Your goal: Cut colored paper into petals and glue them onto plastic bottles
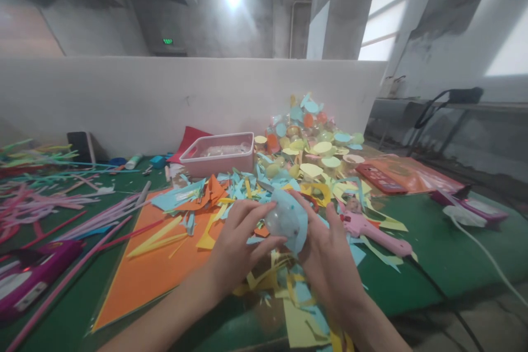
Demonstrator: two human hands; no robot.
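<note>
Between my two hands is a clear plastic dome (278, 224) set against a light blue paper disc (302, 225). Thumb and fingers of my left hand (237, 242) pinch the dome from the left. My right hand (325, 253) holds the disc from the right; its thumb points up and some fingertips are hidden behind the paper. A few small dark spots show on the dome. Paper scraps (303, 291) in blue and yellow lie beneath both hands. Just right of my right hand rests a pink hot glue gun (381, 239) with a black cord.
A pink plastic basket (218, 165) stands behind the scraps. Beside it rises a heap of clear domes with coloured paper discs (322, 148). Orange sheets (157, 264) and pipe cleaners (82, 220) lie left. A red phone-like case (380, 179) and purple devices (39, 278) sit at the sides.
</note>
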